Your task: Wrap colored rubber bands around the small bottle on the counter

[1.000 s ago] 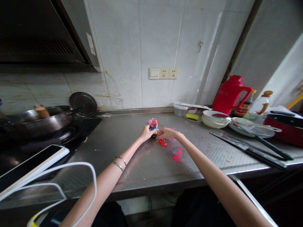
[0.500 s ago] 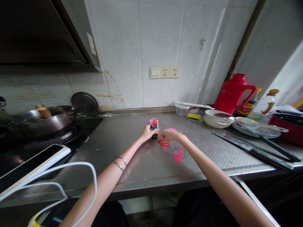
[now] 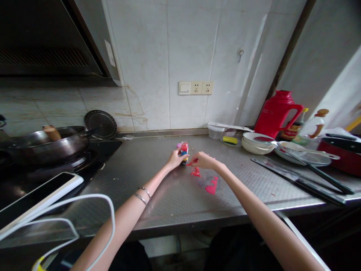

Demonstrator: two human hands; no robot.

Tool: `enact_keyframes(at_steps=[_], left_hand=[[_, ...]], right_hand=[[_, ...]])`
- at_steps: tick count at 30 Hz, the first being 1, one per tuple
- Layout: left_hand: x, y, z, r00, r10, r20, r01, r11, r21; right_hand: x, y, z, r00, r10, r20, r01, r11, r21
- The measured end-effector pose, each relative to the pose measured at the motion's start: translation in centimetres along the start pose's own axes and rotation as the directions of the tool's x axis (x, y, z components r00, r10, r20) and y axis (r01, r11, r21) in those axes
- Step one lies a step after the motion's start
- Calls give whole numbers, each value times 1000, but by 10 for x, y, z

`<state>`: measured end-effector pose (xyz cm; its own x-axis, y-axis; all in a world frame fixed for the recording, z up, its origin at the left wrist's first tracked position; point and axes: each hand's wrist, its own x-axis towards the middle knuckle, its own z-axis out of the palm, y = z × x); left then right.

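Observation:
My left hand (image 3: 175, 159) is closed around a small clear container (image 3: 185, 149) with red, blue, yellow and dark contents in layers. Close on its right, my right hand (image 3: 206, 161) pinches some thin red strands (image 3: 192, 163) that look like small rubber bands. A little heap of the same red strands (image 3: 196, 172) lies on the counter just below the fingers. Pink bits show partly behind the right hand. Nearer me rests a clear plastic piece with a pink-red print (image 3: 212, 186), apparently a small bag.
On the left, a pan (image 3: 50, 148) stands on the stove beside a white device with a cable (image 3: 113, 214). To the right are a yellow sponge (image 3: 229, 140), white bowls (image 3: 258, 145), a long knife (image 3: 299, 180), a red thermos (image 3: 276, 114) and a red pot (image 3: 340, 154).
My right hand has risen slightly off the heap, its fingertips now closed on some red strands beside the container. My left hand keeps its hold. The view has shifted a little.

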<state>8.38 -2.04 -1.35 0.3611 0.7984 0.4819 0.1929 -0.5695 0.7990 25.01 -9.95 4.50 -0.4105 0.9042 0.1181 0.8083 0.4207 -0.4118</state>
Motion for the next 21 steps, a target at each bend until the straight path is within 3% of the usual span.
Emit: enact_keyframes(at_steps=[6, 10, 12, 16, 21], left_hand=[[0, 3, -1, 1000, -8, 19, 8, 1000, -5], [-2, 7, -2, 1000, -8, 0, 8, 1000, 30], [-2, 8, -3, 1000, -10, 1, 10, 1000, 20], [-3, 10, -3, 1000, -23, -1, 23, 999, 25], [-2, 9, -2, 1000, -24, 0, 24, 999, 24]], right_hand=[[4, -18, -42, 986, -15, -168, 36, 992, 123], [20, -34, -62, 955, -34, -295, 55, 997, 62], [31, -39, -65, 942, -18, -335, 7, 999, -34], [48, -46, -61, 947, 40, -318, -121, 964, -238], [58, -41, -57, 970, -2, -244, -61, 966, -252]])
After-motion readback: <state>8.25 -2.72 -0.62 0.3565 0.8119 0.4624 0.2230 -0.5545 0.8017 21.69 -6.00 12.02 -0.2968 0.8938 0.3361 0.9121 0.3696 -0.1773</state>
